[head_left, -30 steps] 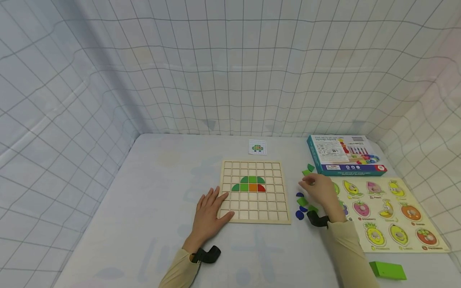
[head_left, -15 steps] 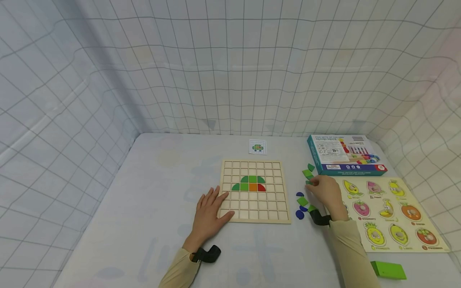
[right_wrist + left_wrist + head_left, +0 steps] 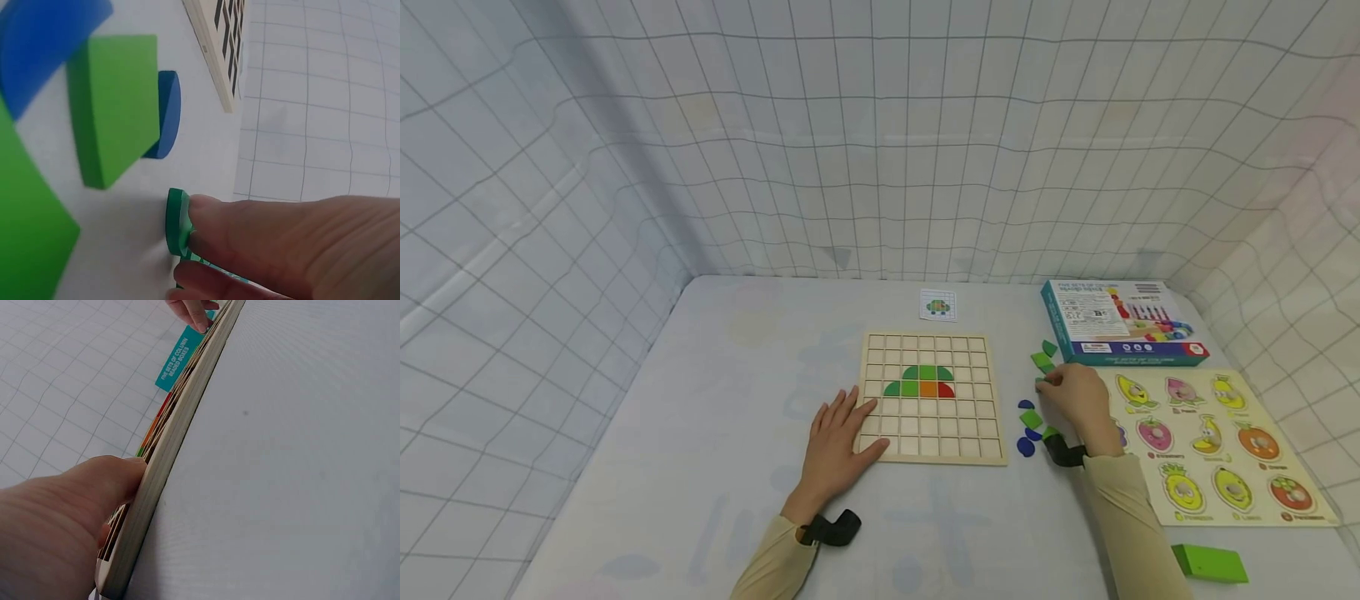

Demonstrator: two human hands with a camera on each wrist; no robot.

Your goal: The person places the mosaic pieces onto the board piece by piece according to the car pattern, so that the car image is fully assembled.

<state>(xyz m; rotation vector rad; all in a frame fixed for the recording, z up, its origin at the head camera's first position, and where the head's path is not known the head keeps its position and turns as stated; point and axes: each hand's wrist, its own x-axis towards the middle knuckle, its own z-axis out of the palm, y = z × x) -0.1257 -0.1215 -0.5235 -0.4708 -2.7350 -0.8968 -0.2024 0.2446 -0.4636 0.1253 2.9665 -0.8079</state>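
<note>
The right hand (image 3: pixel 1081 400) has thumb and fingertips pinched on a dark green piece (image 3: pixel 176 222), which sits on the tabletop (image 3: pixel 737 358) to the right of the wooden grid board (image 3: pixel 917 429); its full outline is covered by the fingers. Picking it up cleanly probably calls for a light hold on opposite edges, since so thin a piece could flip or slip if pressed from above. Keeping the knuckles high should spare the light green square (image 3: pixel 1032 419) and blue half-circle (image 3: pixel 1026 404) lying near. The left hand (image 3: pixel 835 442), fingers spread and gripping nothing, rests on the board's left edge; gentle pressure there would steady it without jarring the seated tiles (image 3: pixel 927 373).
</note>
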